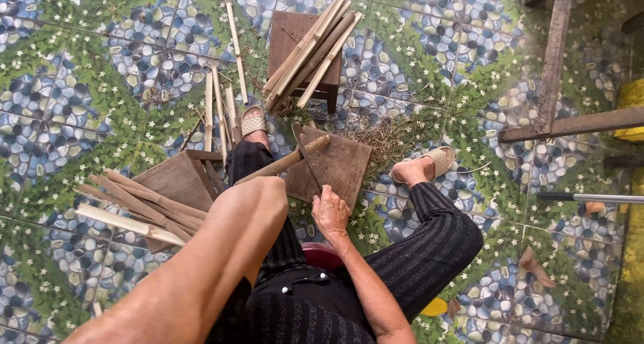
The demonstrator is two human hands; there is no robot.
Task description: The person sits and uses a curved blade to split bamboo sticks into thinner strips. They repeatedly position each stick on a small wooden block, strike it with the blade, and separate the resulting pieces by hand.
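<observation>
I sit on a low red stool (322, 251) with a square wooden board (345, 163) on the tiled floor between my feet. My left hand (258, 186) is bent down past the wrist, so its fingers are hidden. A pale wooden stick (288, 161) comes out from under it and slants up over the board. My right hand (330, 211) is curled at the board's near edge. It is closed on the near end of a thin dark strip (307, 155) that crosses the stick.
Split bamboo slats (134, 206) lie on a second board at my left. More slats (312, 49) rest across a small wooden stool ahead. Shavings (389, 139) litter the tiles. A wooden frame (553, 62) and a long-handled tool (590, 198) are at the right.
</observation>
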